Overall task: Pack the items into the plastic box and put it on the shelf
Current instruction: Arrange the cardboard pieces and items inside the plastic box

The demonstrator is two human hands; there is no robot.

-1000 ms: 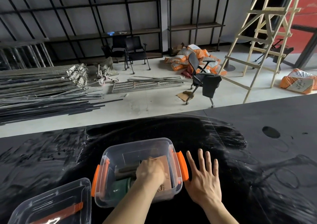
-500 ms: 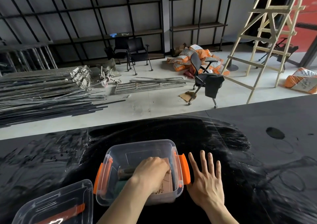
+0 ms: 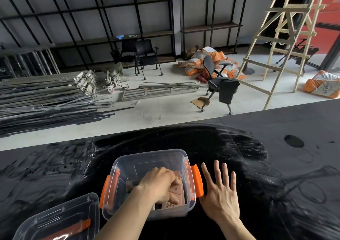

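A clear plastic box (image 3: 147, 159) with orange side latches stands on the black table close in front of me. My left hand (image 3: 160, 182) reaches inside it, fingers curled over a brown cardboard item (image 3: 177, 186) that lies on the right side of the box. A dark item (image 3: 129, 184) shows beneath the hand, mostly hidden. My right hand (image 3: 219, 193) lies flat on the table with fingers spread, just right of the box's orange latch (image 3: 196, 180). The clear lid (image 3: 60, 219) with an orange handle lies at the lower left.
The black table (image 3: 276, 166) extends to the right and left. Beyond its far edge the floor holds metal bars (image 3: 46, 100), office chairs (image 3: 220, 85), orange sacks (image 3: 200, 59) and a wooden ladder (image 3: 281, 37). Black wall shelves (image 3: 128, 35) stand at the back.
My left hand has pushed slightly further right and down over the cardboard item in the box. The right hand has stayed flat beside the box.
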